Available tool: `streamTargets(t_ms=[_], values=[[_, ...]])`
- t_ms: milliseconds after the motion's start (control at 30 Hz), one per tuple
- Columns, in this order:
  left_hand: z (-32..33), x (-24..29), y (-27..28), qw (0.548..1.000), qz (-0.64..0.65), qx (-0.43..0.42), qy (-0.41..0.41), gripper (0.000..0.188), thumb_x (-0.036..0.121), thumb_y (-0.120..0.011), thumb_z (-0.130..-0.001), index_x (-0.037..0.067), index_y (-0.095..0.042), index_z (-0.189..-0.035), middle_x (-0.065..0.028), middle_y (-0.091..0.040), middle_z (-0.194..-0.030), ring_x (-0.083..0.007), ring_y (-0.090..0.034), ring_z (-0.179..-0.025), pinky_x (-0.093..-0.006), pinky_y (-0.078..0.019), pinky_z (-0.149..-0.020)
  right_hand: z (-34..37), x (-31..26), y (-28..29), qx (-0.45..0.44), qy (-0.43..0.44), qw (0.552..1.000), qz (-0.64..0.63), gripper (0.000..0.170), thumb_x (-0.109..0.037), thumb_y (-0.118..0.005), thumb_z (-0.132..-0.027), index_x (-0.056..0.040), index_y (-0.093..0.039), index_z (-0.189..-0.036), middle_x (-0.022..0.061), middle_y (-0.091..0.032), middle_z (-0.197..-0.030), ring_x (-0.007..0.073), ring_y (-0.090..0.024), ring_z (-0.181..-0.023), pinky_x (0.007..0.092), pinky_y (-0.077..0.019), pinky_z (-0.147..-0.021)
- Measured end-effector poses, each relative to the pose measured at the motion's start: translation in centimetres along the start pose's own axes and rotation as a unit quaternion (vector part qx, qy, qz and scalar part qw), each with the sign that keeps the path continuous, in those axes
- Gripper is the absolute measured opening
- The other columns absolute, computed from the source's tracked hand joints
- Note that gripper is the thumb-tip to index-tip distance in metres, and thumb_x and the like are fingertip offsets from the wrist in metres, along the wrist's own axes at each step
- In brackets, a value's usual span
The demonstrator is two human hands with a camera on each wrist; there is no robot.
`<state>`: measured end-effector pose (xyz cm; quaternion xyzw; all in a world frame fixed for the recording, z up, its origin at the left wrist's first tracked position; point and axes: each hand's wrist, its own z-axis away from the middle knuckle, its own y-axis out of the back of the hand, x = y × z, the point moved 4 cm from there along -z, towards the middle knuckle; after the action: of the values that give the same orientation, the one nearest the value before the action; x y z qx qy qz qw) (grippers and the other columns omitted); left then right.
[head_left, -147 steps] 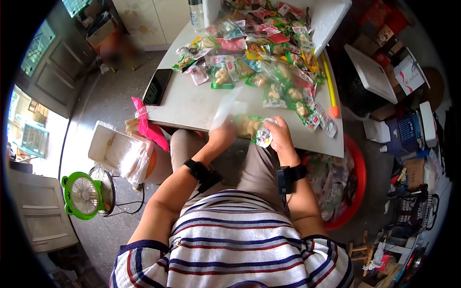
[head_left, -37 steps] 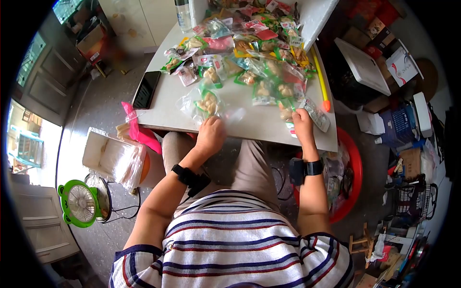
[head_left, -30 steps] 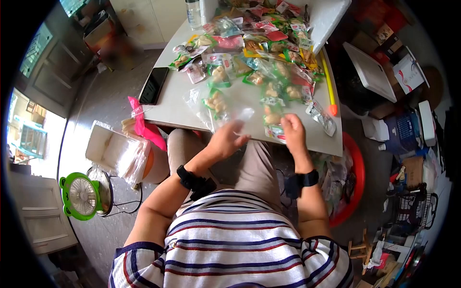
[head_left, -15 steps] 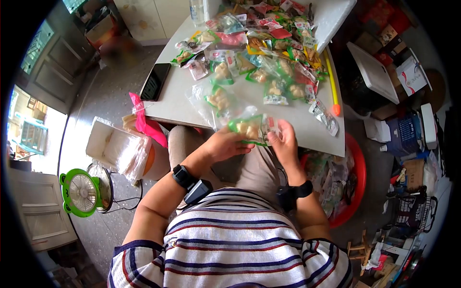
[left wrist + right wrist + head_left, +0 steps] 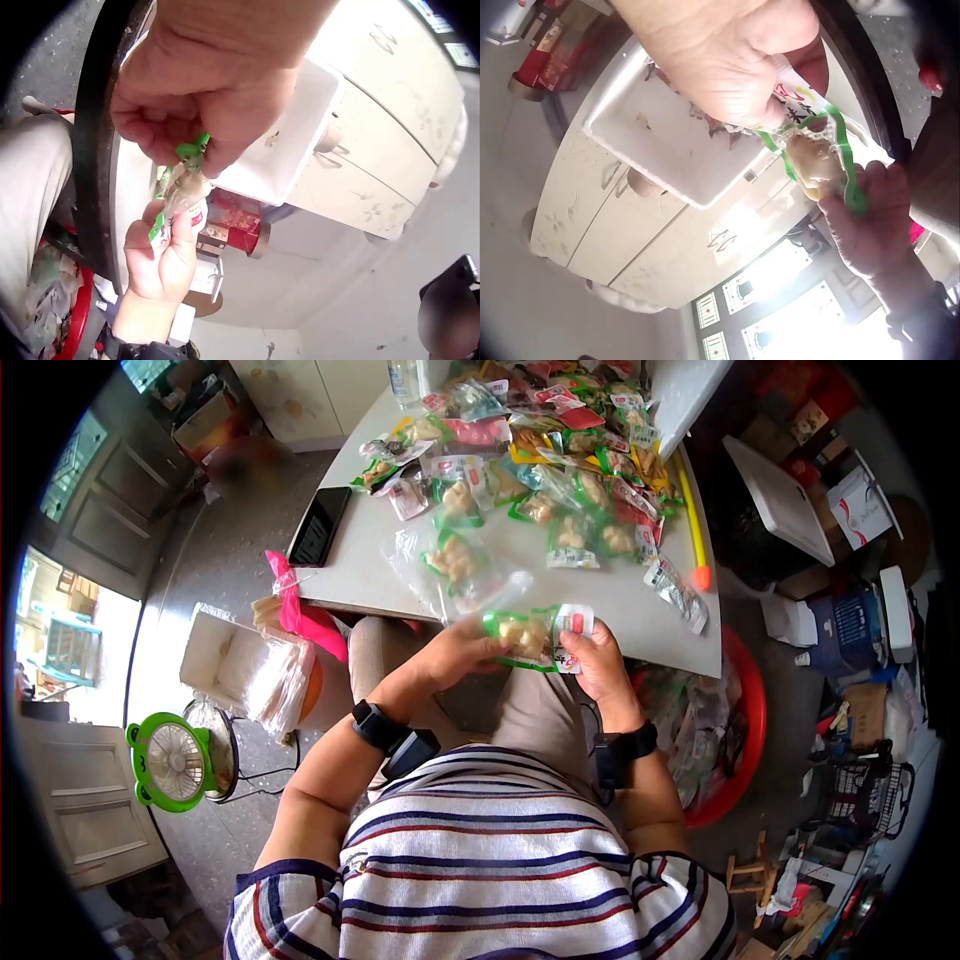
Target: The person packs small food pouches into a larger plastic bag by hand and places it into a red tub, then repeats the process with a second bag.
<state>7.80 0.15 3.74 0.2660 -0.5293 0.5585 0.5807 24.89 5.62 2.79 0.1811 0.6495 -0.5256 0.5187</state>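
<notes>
A green-edged snack packet [image 5: 525, 635] with pale, lumpy pieces behind its clear window is held level between both hands, just off the table's front edge. My left hand [image 5: 462, 656] pinches its green end between thumb and fingers, as the left wrist view shows closely. At the white printed end, my right hand [image 5: 598, 666] grips with the thumb on top. Behind the hands, a clear plastic bag [image 5: 418, 565] lies on the table [image 5: 380, 595] with another such packet [image 5: 454, 558] in or under it. A silvery packet [image 5: 676, 596] lies to the right.
Many colourful packets [image 5: 575, 445] are heaped toward a white foam box [image 5: 690, 400] at the back. A phone [image 5: 320, 528] lies at the left edge, a yellow stick [image 5: 690, 520] at the right. A red basin [image 5: 740, 760] of packets stands on the floor, right; a small bin [image 5: 215, 655] stands left.
The right hand has brought a packet from the table's right front to the middle. The left hand has left the clear bag and now pinches the packet's other end.
</notes>
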Motion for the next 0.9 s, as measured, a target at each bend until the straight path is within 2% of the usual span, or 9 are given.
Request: streamTargets(t_ms=[133, 267, 367, 467, 567, 600, 700, 800, 900], values=[[-0.2, 0.1, 0.3, 0.998, -0.057, 0.024, -0.012, 0.031, 0.025, -0.052, -0.078, 0.006, -0.050, -0.102, -0.0010, -0.054, -0.086, -0.0111, -0.049, -0.074, -0.0238, -0.0404, -0.062, 0.4, -0.3, -0.1, -0.006, 0.009, 0.999, 0.034, 0.020, 0.001, -0.049, -0.075, -0.0037, -0.051, -0.095, 0.0021, -0.055, -0.086, 0.0094, -0.052, -0.074, 0.0243, -0.0442, -0.070], [-0.4, -0.1, 0.3, 0.991, -0.111, 0.070, 0.005, 0.025, 0.023, -0.054, -0.077, 0.004, -0.052, -0.094, -0.0014, -0.053, -0.075, -0.0104, -0.046, -0.064, -0.0248, -0.0399, -0.056, 0.6, -0.5, -0.1, -0.003, -0.007, 0.999, -0.034, 0.021, 0.001, -0.049, -0.075, -0.0032, -0.051, -0.095, 0.0019, -0.054, -0.085, 0.0098, -0.052, -0.075, 0.0253, -0.0440, -0.071], [-0.8, -1.1, 1.2, 0.964, -0.236, 0.122, -0.029, 0.027, 0.024, -0.057, -0.073, 0.004, -0.052, -0.091, -0.0071, -0.053, -0.071, -0.0170, -0.050, -0.062, -0.0291, -0.0410, -0.057, 0.7, -0.7, 0.2, 0.008, -0.005, 0.998, -0.057, 0.021, 0.001, -0.049, -0.075, -0.0032, -0.051, -0.095, 0.0021, -0.055, -0.085, 0.0106, -0.052, -0.076, 0.0264, -0.0438, -0.071], [-0.2, 1.6, 1.9, 0.865, -0.434, 0.239, -0.086, 0.029, 0.026, -0.060, -0.068, 0.003, -0.052, -0.085, -0.0127, -0.053, -0.075, -0.0264, -0.053, -0.069, -0.0341, -0.0423, -0.061, 0.5, -0.3, 1.8, 0.025, 0.015, 0.998, -0.064, 0.020, 0.001, -0.050, -0.075, -0.0036, -0.051, -0.094, 0.0032, -0.055, -0.086, 0.0125, -0.053, -0.077, 0.0279, -0.0440, -0.073], [0.3, 1.7, 2.2, 0.749, -0.577, 0.269, -0.183, 0.033, 0.025, -0.060, -0.067, 0.002, -0.051, -0.090, -0.0115, -0.052, -0.077, -0.0266, -0.053, -0.066, -0.0323, -0.0435, -0.061, 0.4, -0.3, 2.5, 0.046, 0.021, 0.995, -0.082, 0.020, 0.002, -0.049, -0.075, -0.0034, -0.051, -0.094, 0.0038, -0.056, -0.086, 0.0134, -0.054, -0.079, 0.0291, -0.0443, -0.074], [0.2, 1.7, 1.9, 0.758, -0.590, 0.248, -0.126, 0.028, 0.027, -0.056, -0.069, 0.003, -0.051, -0.083, -0.0127, -0.052, -0.085, -0.0310, -0.052, -0.077, -0.0378, -0.0428, -0.064, 0.4, -0.3, 2.5, 0.050, 0.016, 0.995, -0.090, 0.020, 0.002, -0.049, -0.075, -0.0033, -0.051, -0.094, 0.0045, -0.055, -0.088, 0.0144, -0.054, -0.079, 0.0301, -0.0446, -0.074], [-0.5, 1.7, 1.0, 0.708, -0.673, 0.202, -0.074, 0.018, 0.019, -0.053, -0.069, 0.004, -0.051, -0.077, -0.0133, -0.052, -0.077, -0.0316, -0.051, -0.072, -0.0372, -0.0427, -0.063, 0.2, 0.1, 1.9, 0.065, 0.025, 0.989, -0.128, 0.020, 0.002, -0.048, -0.076, -0.0035, -0.051, -0.094, 0.0049, -0.055, -0.088, 0.0151, -0.054, -0.079, 0.0306, -0.0448, -0.074], [-1.9, -0.1, 2.9, 0.776, -0.564, 0.274, -0.065, 0.011, 0.014, -0.048, -0.071, 0.003, -0.048, -0.071, -0.0146, -0.052, -0.074, -0.0317, -0.050, -0.074, -0.0373, -0.0414, -0.063, -0.1, 1.4, 2.1, 0.080, 0.020, 0.986, -0.144, 0.019, 0.002, -0.047, -0.076, -0.0035, -0.050, -0.095, 0.0049, -0.054, -0.087, 0.0159, -0.054, -0.079, 0.0310, -0.0450, -0.073], [-1.8, 0.6, 2.4, 0.753, -0.575, 0.201, -0.249, 0.008, 0.010, -0.046, -0.072, 0.002, -0.046, -0.070, -0.0156, -0.051, -0.070, -0.0330, -0.050, -0.070, -0.0380, -0.0405, -0.060, -0.7, 2.1, 1.9, 0.077, 0.009, 0.988, -0.133, 0.024, 0.000, -0.046, -0.076, -0.0036, -0.047, -0.099, 0.0074, -0.053, -0.094, 0.0208, -0.053, -0.087, 0.0368, -0.0436, -0.077]])
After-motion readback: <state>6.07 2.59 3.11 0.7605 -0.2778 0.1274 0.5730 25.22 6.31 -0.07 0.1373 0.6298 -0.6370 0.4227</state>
